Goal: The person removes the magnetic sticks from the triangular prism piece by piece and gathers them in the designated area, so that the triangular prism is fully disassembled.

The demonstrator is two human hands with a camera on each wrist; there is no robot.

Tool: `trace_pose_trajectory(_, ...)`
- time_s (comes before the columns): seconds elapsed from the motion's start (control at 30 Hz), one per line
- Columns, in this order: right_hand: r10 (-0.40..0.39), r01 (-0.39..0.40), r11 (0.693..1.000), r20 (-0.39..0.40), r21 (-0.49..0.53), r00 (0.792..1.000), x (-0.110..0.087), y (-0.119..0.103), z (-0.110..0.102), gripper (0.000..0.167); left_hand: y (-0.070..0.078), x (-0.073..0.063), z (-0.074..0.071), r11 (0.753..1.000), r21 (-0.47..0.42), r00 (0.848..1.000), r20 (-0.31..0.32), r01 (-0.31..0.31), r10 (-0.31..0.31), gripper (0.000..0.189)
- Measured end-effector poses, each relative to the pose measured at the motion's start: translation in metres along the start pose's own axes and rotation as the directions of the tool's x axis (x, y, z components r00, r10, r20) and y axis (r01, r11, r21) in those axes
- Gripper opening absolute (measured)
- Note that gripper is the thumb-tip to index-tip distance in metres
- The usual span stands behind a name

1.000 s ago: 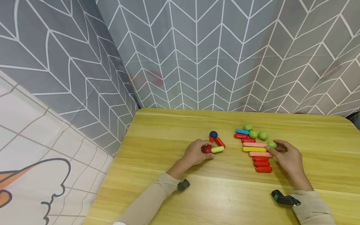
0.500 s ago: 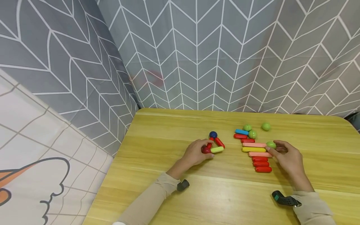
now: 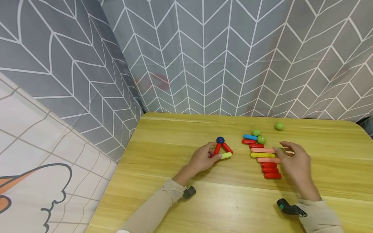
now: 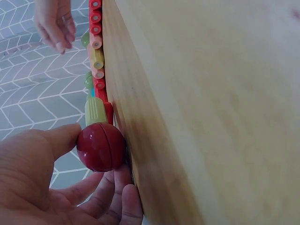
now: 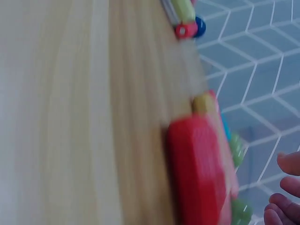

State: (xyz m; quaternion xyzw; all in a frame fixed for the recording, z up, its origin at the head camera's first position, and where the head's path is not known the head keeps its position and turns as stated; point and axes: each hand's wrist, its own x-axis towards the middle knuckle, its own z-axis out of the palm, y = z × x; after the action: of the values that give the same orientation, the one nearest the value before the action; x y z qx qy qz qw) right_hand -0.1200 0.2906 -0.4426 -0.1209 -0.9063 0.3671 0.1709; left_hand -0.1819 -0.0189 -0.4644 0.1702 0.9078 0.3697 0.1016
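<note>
My left hand (image 3: pixel 201 158) pinches a glossy red ball (image 4: pixel 101 146) between thumb and fingers. A yellow-green stick (image 3: pixel 226 156) extends right from the ball. Beside it two red sticks (image 3: pixel 227 148) meet at a dark blue ball (image 3: pixel 220 140), making a small triangle. My right hand (image 3: pixel 294 165) is over the right end of a row of toy sticks, fingers loosely bent. Under its fingertips, a green ball (image 3: pixel 281 149) is mostly hidden in the head view. In the left wrist view the right hand (image 4: pixel 55 23) appears with nothing between its fingers.
Pink, yellow and red sticks (image 3: pixel 263 155) lie stacked in a column. Behind them are a blue stick (image 3: pixel 250 137) and two green balls (image 3: pixel 261 139). Another green ball (image 3: pixel 279 126) sits near the table's (image 3: pixel 175 129) back edge, before the grey patterned curtain (image 3: pixel 215 58).
One green ball has rolled away toward the back edge. My right hand has shifted slightly left and covers more of the near green ball. The left thumb has moved up over the yellow-green stick.
</note>
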Motion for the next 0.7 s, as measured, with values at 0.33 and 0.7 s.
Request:
trace_pose_trajectory(0.33,-0.214,0.210,0.975,0.053,0.065,0.975,-0.012,-0.035,0.026,0.032,0.001,0.000,0.000,1.000,-0.019,1.000,0.005,0.020,-0.020,0.045)
trace_pose_trajectory(0.7,-0.221,0.193,0.969,0.197,0.152,0.955,-0.018,-0.053,0.067,0.034,-0.001,0.000,0.000,1.000,-0.017,1.000,0.013,-0.004,0.005,0.042)
